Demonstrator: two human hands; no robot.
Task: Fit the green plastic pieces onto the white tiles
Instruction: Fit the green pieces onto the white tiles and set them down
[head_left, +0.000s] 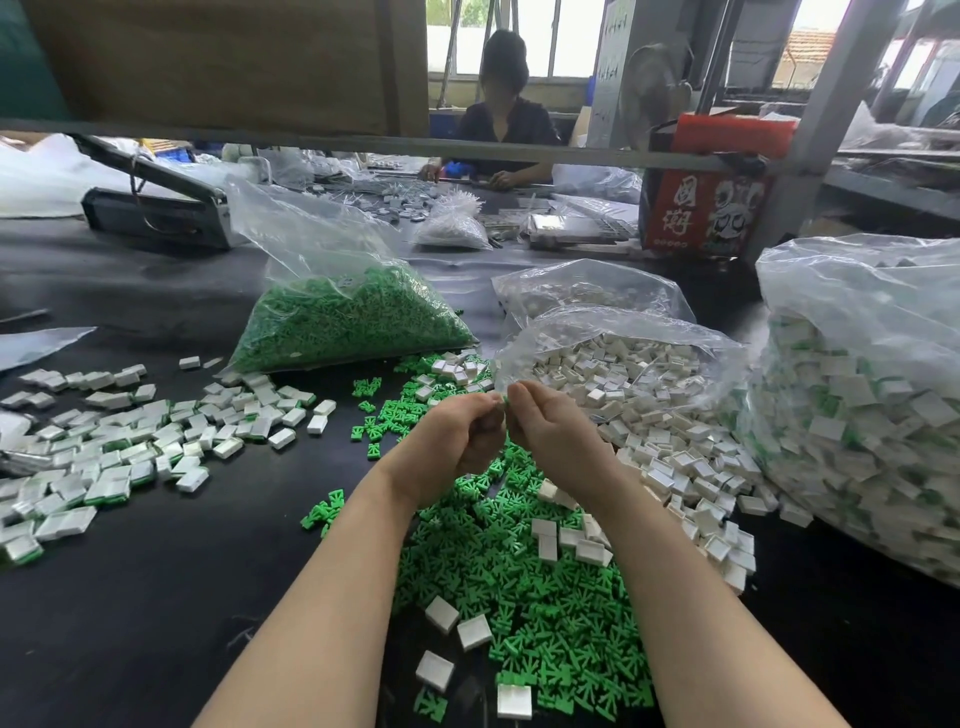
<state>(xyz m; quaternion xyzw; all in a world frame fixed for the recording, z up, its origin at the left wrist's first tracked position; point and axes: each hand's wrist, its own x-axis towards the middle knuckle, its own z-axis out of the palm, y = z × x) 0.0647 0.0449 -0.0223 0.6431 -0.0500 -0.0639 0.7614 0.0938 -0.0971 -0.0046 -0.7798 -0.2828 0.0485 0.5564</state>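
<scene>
My left hand (457, 436) and my right hand (550, 431) meet fingertip to fingertip above the table's middle. Between them they pinch a small piece (503, 401), mostly hidden by the fingers, with a sliver of green showing; I cannot tell whether a white tile is there too. Below my forearms lies a spread of loose green plastic pieces (545, 597) with a few white tiles (472, 631) scattered on it. A pile of tiles with green undersides (119, 441) lies at the left.
A clear bag of green pieces (343, 322) stands behind the hands. An open bag of white tiles (634, 384) spills at the right, next to a large full bag (872, 405). The table has a black cover (156, 597). A person (501, 124) works across it.
</scene>
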